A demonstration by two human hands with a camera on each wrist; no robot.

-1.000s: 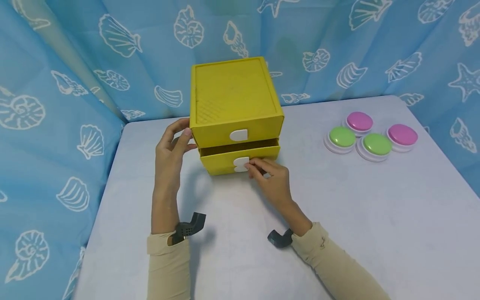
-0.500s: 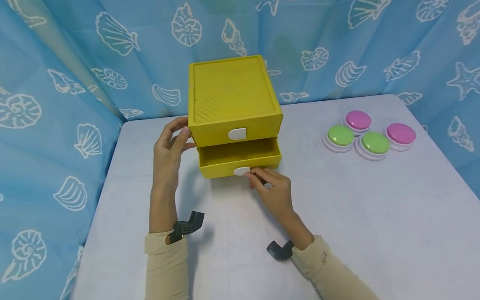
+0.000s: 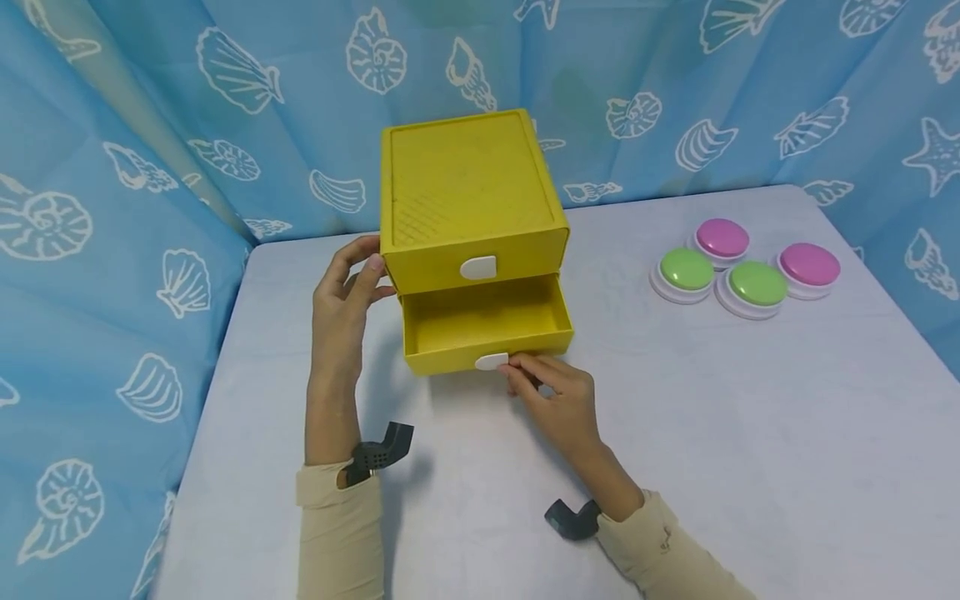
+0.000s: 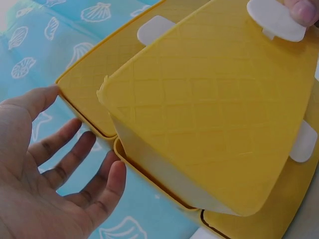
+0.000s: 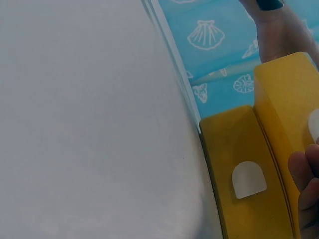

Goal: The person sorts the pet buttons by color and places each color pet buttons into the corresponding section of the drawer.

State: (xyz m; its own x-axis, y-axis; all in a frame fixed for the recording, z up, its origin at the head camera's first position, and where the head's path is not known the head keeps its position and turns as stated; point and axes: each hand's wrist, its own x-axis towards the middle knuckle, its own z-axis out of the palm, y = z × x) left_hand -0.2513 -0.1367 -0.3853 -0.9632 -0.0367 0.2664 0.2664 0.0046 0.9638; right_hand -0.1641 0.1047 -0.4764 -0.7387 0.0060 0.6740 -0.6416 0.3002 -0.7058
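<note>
A yellow drawer cabinet (image 3: 468, 183) stands at the back of the table. Its middle drawer (image 3: 487, 321) is pulled well out, and nothing shows inside it. My right hand (image 3: 558, 400) pinches the white handle (image 3: 492, 362) of that drawer between thumb and fingers; the left wrist view also catches this handle (image 4: 276, 19) with a fingertip on it. At the cabinet's left side is my left hand (image 3: 341, 308), its thumb touching the front corner and its fingers spread loosely along the side. The top drawer (image 3: 480, 260) and the bottom drawer (image 5: 244, 144) are closed.
Several push buttons, green (image 3: 757, 283) and pink (image 3: 722, 237), sit in a cluster on the right of the white table (image 3: 712, 433). A blue curtain with shells (image 3: 285, 108) hangs close behind the cabinet and along the left.
The middle drawer has slid out toward me from a narrow gap to wide open, the right hand moving with its handle. My left hand has stayed at the cabinet's side.
</note>
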